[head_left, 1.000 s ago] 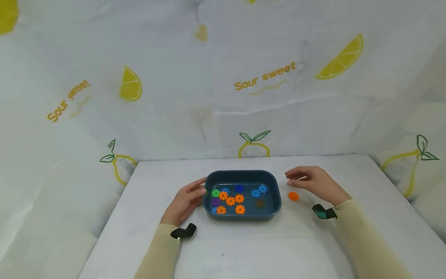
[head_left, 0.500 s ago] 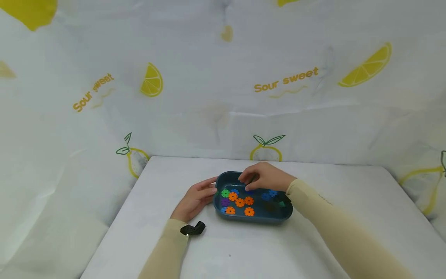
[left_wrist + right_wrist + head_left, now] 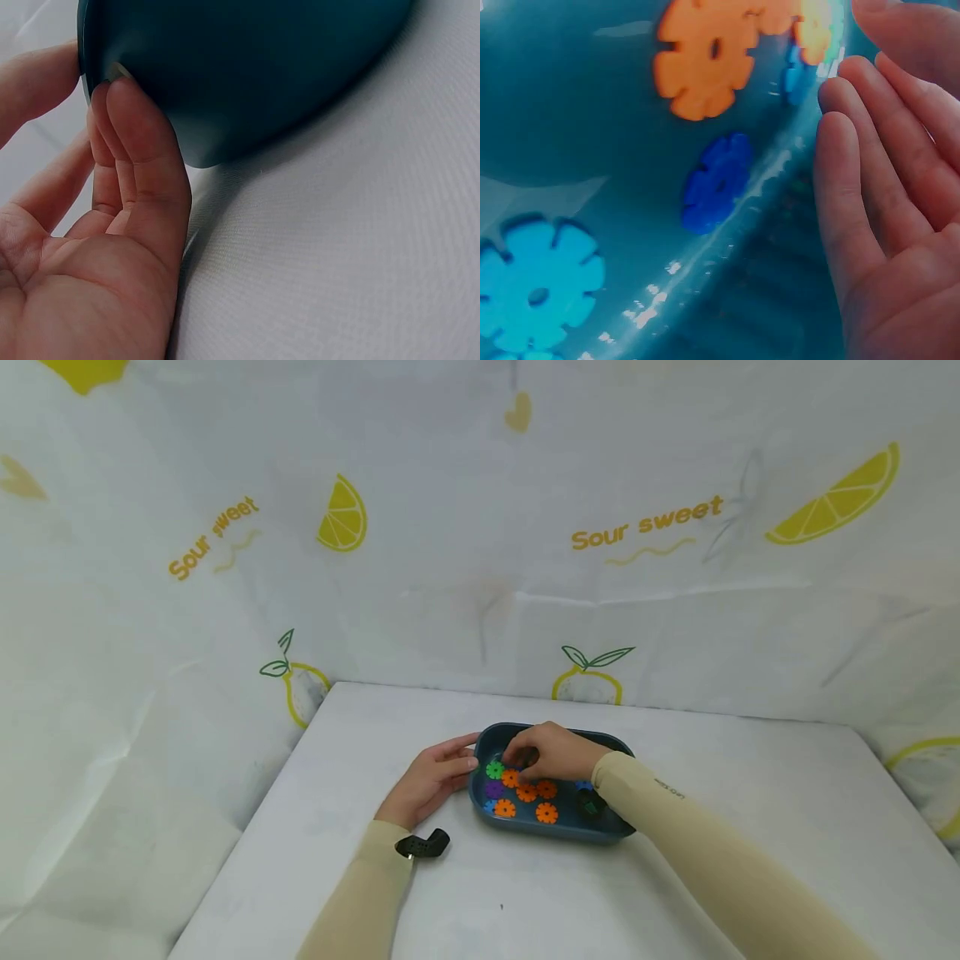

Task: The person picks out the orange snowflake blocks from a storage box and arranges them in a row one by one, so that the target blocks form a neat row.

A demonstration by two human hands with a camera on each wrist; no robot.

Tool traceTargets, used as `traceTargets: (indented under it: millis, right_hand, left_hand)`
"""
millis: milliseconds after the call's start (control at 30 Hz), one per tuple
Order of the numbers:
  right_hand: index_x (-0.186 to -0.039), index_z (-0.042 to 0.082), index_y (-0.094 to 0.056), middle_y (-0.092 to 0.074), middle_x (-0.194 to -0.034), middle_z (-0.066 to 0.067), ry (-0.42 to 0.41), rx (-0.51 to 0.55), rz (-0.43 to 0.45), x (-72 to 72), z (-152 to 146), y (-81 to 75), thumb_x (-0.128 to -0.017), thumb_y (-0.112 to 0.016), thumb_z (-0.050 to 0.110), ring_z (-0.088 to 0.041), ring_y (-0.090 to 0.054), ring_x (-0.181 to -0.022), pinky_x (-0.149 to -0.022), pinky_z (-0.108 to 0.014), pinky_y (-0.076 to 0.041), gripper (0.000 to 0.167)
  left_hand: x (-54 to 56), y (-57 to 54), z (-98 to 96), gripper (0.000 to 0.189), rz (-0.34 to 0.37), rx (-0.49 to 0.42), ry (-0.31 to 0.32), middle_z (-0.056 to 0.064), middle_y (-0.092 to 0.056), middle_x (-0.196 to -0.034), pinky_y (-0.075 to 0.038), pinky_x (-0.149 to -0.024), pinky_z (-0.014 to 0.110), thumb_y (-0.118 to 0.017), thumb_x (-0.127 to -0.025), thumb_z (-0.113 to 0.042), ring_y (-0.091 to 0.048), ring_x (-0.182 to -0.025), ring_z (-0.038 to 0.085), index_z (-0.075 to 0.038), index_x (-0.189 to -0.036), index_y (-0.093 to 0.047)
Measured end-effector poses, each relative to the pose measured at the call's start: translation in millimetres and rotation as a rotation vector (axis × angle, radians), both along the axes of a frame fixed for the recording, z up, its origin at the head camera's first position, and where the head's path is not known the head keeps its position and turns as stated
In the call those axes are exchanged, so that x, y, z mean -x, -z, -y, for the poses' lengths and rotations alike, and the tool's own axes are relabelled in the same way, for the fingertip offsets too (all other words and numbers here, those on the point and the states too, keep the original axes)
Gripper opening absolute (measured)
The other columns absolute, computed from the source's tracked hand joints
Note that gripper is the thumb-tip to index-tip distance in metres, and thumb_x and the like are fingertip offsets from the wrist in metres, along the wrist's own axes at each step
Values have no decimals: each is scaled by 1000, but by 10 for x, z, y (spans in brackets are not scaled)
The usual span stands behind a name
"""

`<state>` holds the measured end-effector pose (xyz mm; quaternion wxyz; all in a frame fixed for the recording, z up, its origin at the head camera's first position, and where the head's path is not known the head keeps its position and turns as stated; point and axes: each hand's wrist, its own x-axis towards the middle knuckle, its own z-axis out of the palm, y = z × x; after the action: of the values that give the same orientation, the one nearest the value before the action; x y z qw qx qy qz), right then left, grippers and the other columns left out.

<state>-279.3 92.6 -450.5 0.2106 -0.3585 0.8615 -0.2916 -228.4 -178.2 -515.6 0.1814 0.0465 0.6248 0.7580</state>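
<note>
Left hand (image 3: pixel 425 782) pinched tray (image 3: pixel 555 832) at left edge. Right hand (image 3: pixel 557 753), fingers loosely parted, apparently unladen, hung over discs (image 3: pixel 551 816): likely selecting; next called for pinching one.

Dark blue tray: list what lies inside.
In the tray lie a green disc, a purple disc, orange discs and blue discs. In the head view, the right hand and sleeve cover part of the tray; anything underneath is hidden.

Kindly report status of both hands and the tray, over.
Left hand touching tray. Right hand above discs inside, nothing visibly held. Right sleeve partly hides tray.
</note>
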Motion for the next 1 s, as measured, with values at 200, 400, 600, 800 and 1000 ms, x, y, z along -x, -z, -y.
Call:
traceTargets:
  millis: [200,400,600,800,1000]
  right_hand:
    - [-121,19,-80,-77,-114,8,10,-32,-21,21,30,69,-94,-86,20,-11,-69,-102,-93,-32,-62,28]
    - [-122,17,-80,-77,-116,5,-1,-39,-41,6,76,91,-94,-86,20,-12,-68,-101,-92,-32,-62,29]
    - [-119,20,-81,-76,-114,8,6,-55,-67,-1,106,113,-93,-87,20,-12,-66,-99,-92,-33,-62,27]
    - [-117,20,-81,-75,-114,8,-13,-68,-104,-1,145,101,-93,-87,22,-11,-65,-99,-96,-35,-62,25]
    - [-116,19,-82,-75,-113,7,-16,-75,-127,-9,170,92,-93,-87,21,-11,-65,-99,-97,-36,-61,24]
  left_hand:
    - [-18,-9,17,54,23,4,-11,9,-66,-126,-59,-102,30,-74,-103,-18,-67,-116,21,-17,-155,-60]
    - [-12,19,23,55,21,3,-13,7,-66,-125,-59,-102,29,-75,-103,-19,-66,-115,20,-18,-155,-60]
    - [-11,3,13,54,17,-9,-5,7,-67,-124,-59,-102,29,-74,-103,-17,-67,-114,19,-17,-155,-60]
    - [1,-12,16,54,11,-20,4,7,-67,-123,-59,-102,29,-76,-102,-18,-68,-114,18,-16,-155,-61]
    - [0,-33,4,55,15,-17,2,7,-67,-122,-59,-102,29,-76,-102,-18,-68,-113,19,-16,-154,-61]
